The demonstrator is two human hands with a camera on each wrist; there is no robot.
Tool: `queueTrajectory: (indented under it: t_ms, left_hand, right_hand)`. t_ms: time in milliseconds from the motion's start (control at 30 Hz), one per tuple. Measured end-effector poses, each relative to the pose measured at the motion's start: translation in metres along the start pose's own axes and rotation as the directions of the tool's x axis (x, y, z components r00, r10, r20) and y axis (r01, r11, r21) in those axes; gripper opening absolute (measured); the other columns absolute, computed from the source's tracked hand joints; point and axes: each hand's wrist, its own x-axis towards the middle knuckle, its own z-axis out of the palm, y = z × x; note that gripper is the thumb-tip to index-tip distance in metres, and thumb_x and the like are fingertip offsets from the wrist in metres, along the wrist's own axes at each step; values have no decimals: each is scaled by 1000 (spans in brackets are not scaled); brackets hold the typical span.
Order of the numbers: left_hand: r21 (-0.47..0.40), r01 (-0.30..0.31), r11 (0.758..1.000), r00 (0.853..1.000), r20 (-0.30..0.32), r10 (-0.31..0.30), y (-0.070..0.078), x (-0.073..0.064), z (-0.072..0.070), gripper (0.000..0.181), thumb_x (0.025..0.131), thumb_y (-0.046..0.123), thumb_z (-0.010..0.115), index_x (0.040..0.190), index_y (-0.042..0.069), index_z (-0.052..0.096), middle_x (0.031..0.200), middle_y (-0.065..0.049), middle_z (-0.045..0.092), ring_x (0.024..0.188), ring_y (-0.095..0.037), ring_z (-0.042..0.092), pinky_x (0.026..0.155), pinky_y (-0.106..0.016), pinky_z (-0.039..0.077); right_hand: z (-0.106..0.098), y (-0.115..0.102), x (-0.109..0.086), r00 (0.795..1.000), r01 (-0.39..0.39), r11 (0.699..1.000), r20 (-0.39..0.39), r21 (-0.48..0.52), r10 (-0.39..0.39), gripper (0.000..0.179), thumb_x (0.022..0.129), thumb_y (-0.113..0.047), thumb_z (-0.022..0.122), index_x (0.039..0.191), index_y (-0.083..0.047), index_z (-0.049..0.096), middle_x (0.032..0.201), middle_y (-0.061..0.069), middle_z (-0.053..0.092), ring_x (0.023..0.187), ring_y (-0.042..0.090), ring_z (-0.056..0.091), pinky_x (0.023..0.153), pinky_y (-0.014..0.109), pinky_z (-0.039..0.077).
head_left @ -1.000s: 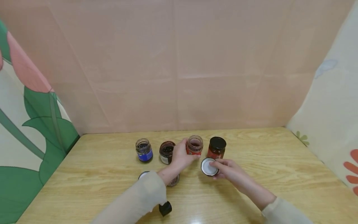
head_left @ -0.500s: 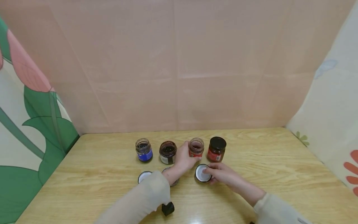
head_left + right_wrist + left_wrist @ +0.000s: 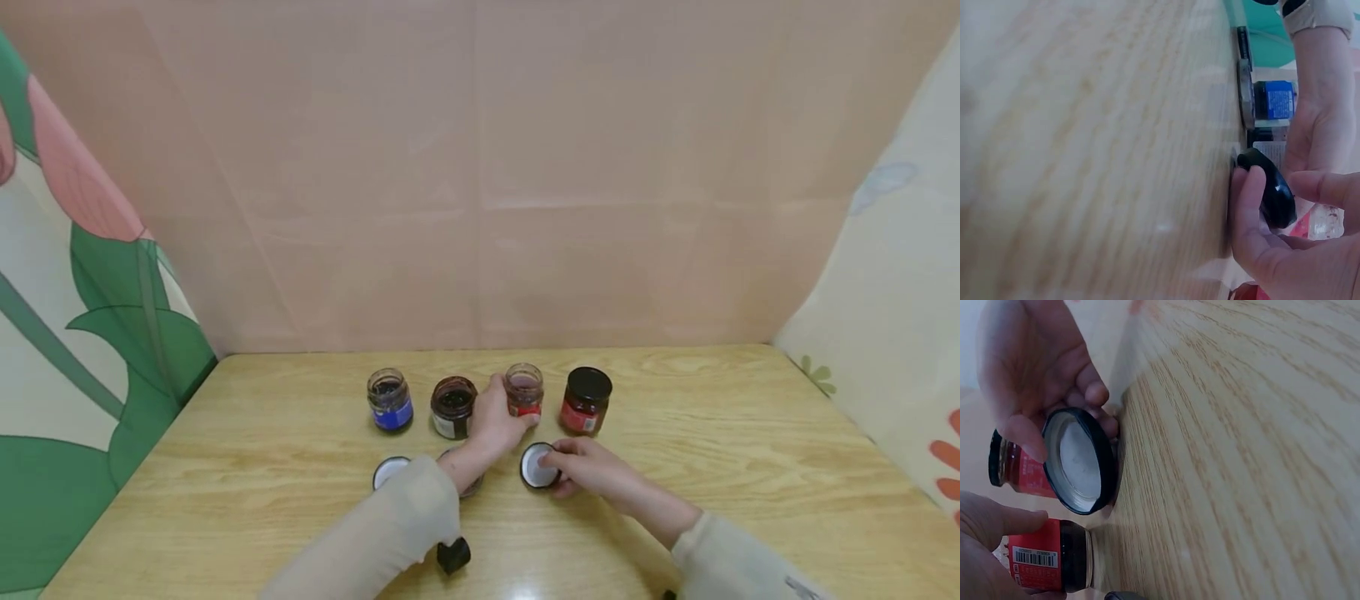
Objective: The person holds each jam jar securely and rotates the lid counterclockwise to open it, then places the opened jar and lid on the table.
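Observation:
My left hand (image 3: 498, 421) grips an uncapped glass jar with a red label (image 3: 524, 392); in the left wrist view its barcode shows beside the thumb. Between thumb and fingers my right hand (image 3: 588, 468) pinches a dark-rimmed lid (image 3: 538, 467), its white inside facing up and tilted, just above or at the table in front of that jar. In the left wrist view the same lid (image 3: 1079, 461) leans near the wood. The right wrist view shows the lid's dark outer face (image 3: 1272, 194) between the fingers.
A blue-labelled open jar (image 3: 390, 404) and a pale-labelled open jar (image 3: 453, 408) stand left. On the right is a dark-capped jar with a red label (image 3: 585, 402). Another upturned lid (image 3: 390, 472) lies on the table (image 3: 262, 450), partly behind the left sleeve. A black object (image 3: 453, 555) shows below the sleeve.
My right hand has brought the lid leftward and down, away from the capped jar. The left hand and its jar have shifted only slightly.

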Motion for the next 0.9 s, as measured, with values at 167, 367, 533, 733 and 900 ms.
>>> queueTrajectory:
  t_ms: [167,367,533,733,900]
  left_hand:
    - [16,-26,1000,999,35,25,2,-4,-7,64,73,21,82,124,3,48,110,-16,64,102,-31,62,81,-44,52]
    - [-67,-46,997,996,68,51,7,-7,-23,73,75,14,79,135,-2,40,126,-21,54,116,-36,54,95,-46,48]
    - [-108,-27,994,995,94,37,10,-11,-30,76,79,12,76,141,-2,35,137,-21,48,126,-35,47,101,-47,44]
    - [-132,-61,989,994,81,72,11,-17,-34,74,79,12,75,141,-1,36,140,-20,45,129,-35,44,104,-47,41]
    - [-128,-101,987,995,-12,100,12,-21,-37,68,78,10,75,135,-3,41,133,-20,48,122,-35,49,101,-47,43]
  right_hand:
    - [-1,-3,0,999,-19,997,45,77,15,40,94,-10,52,118,21,45,93,14,64,70,13,66,70,30,58]
    - [-7,-2,2,996,13,995,85,102,-22,42,95,-7,46,120,26,44,93,13,64,79,12,64,77,31,58]
    - [-11,0,1,995,28,995,92,100,-38,40,96,-6,45,119,26,46,95,15,65,81,13,65,79,32,58]
    - [-15,2,0,995,58,997,83,50,-62,37,96,-7,46,114,25,50,100,23,65,85,18,66,80,36,57]
    - [-21,-4,-3,995,59,998,86,-5,-59,37,96,-10,48,116,21,52,103,24,65,88,23,67,80,37,57]
